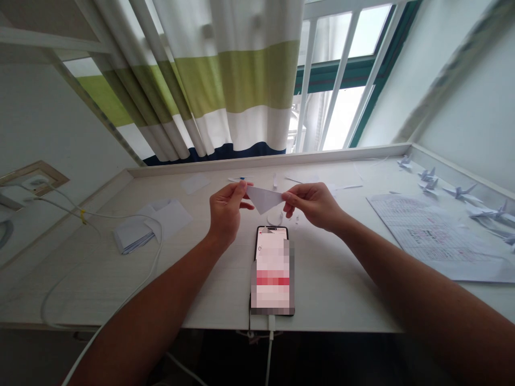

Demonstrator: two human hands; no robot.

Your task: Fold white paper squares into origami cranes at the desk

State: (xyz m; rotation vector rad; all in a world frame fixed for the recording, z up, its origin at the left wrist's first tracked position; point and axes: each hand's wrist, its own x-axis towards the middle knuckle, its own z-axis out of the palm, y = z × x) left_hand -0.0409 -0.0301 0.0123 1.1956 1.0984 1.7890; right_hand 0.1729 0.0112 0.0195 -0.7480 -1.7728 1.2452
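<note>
A small white sheet of paper [265, 199], folded into a triangle, is held up above the desk with its point downward. My left hand [227, 210] pinches its left corner between thumb and fingers. At the opposite corner, my right hand [313, 203] grips the paper in the same way. Below the hands a phone [272, 268] lies face up, its screen partly blurred, with a white charging cable [270, 343] plugged into its near end. A small curled white item [275, 219] rests on the desk just past the phone.
A stack of loose paper [137, 236] lies at left, near a white cable [159, 244] crossing the desk [330, 289]. Several folded paper cranes [461, 192] line the right side, beside a printed sheet [434, 236]. A raised rim and curtain [241, 80] stand behind.
</note>
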